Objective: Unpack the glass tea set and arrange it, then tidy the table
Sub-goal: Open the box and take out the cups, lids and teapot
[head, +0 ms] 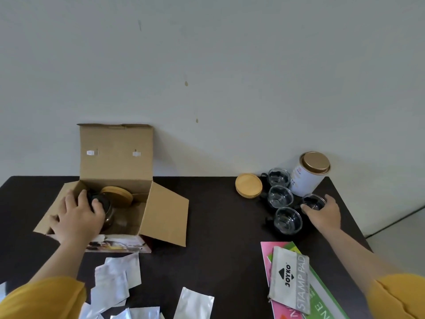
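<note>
An open cardboard box [115, 157] stands at the table's back left. Inside it sits a glass teapot [110, 212] with a black handle and a wooden lid [118, 194]. My left hand [78, 215] reaches into the box and grips the teapot at its handle. At the right, three glass cups [280, 195] with black handles stand in a column. My right hand [324, 212] holds a fourth glass cup [314, 202] on the table beside them. A stack of wooden coasters [248, 185] lies left of the cups.
A white tin with a gold lid [309, 173] stands behind the cups by the wall. Several silver foil pouches [117, 279] lie at the front left. A grey stamp-pad pouch [289, 277] rests on coloured papers [326, 293] at the front right.
</note>
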Action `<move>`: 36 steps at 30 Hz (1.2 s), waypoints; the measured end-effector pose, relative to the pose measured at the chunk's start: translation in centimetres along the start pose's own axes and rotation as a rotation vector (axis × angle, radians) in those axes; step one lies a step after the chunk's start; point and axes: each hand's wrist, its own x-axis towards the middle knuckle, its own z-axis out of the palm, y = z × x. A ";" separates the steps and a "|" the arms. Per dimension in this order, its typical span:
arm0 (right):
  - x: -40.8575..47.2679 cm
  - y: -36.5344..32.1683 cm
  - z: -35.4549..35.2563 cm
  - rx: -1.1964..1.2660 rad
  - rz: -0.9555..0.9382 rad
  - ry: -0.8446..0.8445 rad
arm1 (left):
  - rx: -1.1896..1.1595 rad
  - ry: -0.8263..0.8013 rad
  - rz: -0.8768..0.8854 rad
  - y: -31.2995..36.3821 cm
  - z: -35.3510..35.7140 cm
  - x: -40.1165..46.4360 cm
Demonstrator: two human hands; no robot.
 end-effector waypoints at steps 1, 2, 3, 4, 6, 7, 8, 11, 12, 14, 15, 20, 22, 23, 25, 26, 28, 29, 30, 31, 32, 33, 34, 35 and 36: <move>-0.4 -0.1 0.0 0.001 -0.007 0.016 | 0.003 -0.001 0.000 -0.1 0.0 0.0; -0.6 -0.1 0.0 0.006 -0.019 0.028 | 0.005 -0.003 -0.001 -0.2 0.1 0.0; -1.2 -0.4 -0.1 0.022 -0.025 0.035 | 0.005 -0.005 -0.001 -0.2 0.1 0.0; -1.7 -0.5 0.1 0.049 -0.038 0.046 | 0.002 -0.007 -0.001 -0.3 0.1 0.1; -3.3 -1.3 0.4 0.092 -0.069 0.072 | -0.009 -0.011 0.004 -0.4 0.1 0.2; -4.2 -1.9 0.7 0.110 -0.093 0.078 | -0.010 -0.014 0.006 -0.4 0.1 0.2; -4.9 -2.5 1.1 0.123 -0.128 0.078 | -0.008 -0.018 0.009 -0.3 0.1 0.1; -8.7 -5.8 3.1 0.160 -0.182 0.033 | -0.021 -0.036 0.021 -0.3 -0.1 0.0; -10.0 -7.0 4.1 0.177 -0.209 0.012 | -0.031 -0.042 0.027 -0.4 -0.2 0.0; -13.1 -9.5 6.5 0.248 -0.249 -0.064 | -0.049 -0.053 0.043 -0.4 -0.4 -0.1; -14.8 -10.9 7.7 0.279 -0.267 -0.115 | -0.056 -0.059 0.051 -0.4 -0.5 -0.1; -23.2 -18.6 14.2 0.378 -0.328 -0.381 | -0.063 -0.107 0.054 -0.7 -0.8 0.0; -25.8 -21.3 16.8 0.410 -0.307 -0.474 | -0.079 -0.121 0.061 -0.9 -0.9 0.0; -26.9 -22.6 18.2 0.411 -0.277 -0.519 | -0.084 -0.123 0.068 -0.9 -0.9 0.0; -28.6 -24.7 20.9 0.379 -0.190 -0.589 | -0.086 -0.126 0.076 -1.0 -0.8 0.0; -29.1 -25.6 22.3 0.370 -0.121 -0.615 | -0.088 -0.126 0.078 -1.0 -0.8 0.1; -29.3 -26.5 25.2 0.361 0.046 -0.654 | -0.096 -0.125 0.085 -1.1 -0.7 0.1; -29.3 -26.8 26.3 0.357 0.125 -0.677 | -0.100 -0.124 0.088 -1.1 -0.6 0.1; -29.2 -27.1 27.1 0.357 0.199 -0.706 | -0.101 -0.124 0.091 -1.1 -0.5 0.1; -29.0 -27.2 27.8 0.355 0.254 -0.733 | -0.102 -0.123 0.093 -1.1 -0.4 0.2; -28.9 -27.3 28.5 0.344 0.292 -0.754 | -0.106 -0.119 0.096 -1.1 -0.3 0.3; -28.8 -27.4 28.9 0.329 0.314 -0.775 | -0.109 -0.109 0.101 -1.2 -0.1 0.4; -28.7 -27.5 29.4 0.313 0.325 -0.789 | -0.110 -0.103 0.106 -1.2 0.0 0.4; -28.6 -27.5 29.8 0.296 0.332 -0.795 | -0.110 -0.099 0.111 -1.2 0.2 0.5; -28.6 -27.7 30.1 0.286 0.338 -0.805 | -0.113 -0.095 0.114 -1.1 0.3 0.5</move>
